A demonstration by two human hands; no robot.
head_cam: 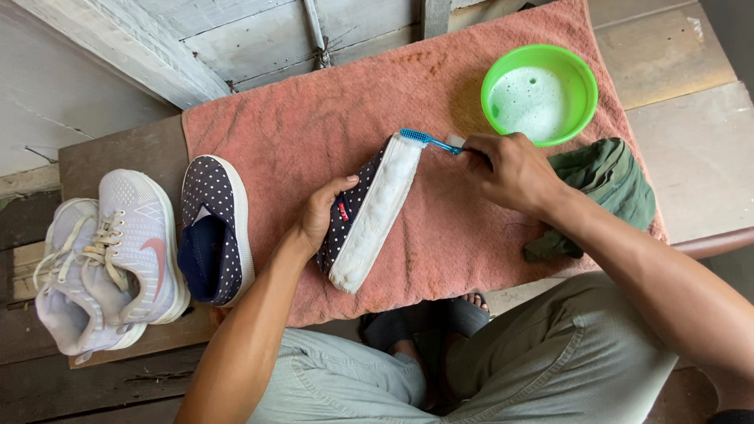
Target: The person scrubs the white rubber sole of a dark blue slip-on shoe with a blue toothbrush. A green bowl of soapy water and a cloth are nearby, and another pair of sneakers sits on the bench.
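While the left hand [323, 210] grips a dotted navy shoe [367, 213] on its side, the right hand [509, 169] clasps a blue toothbrush [430, 140], bristles on the sole; pink towel [330, 118] beneath.

A green cloth [609, 184], pale sneakers [110, 259] and second dotted shoe [214, 228] lie idle.
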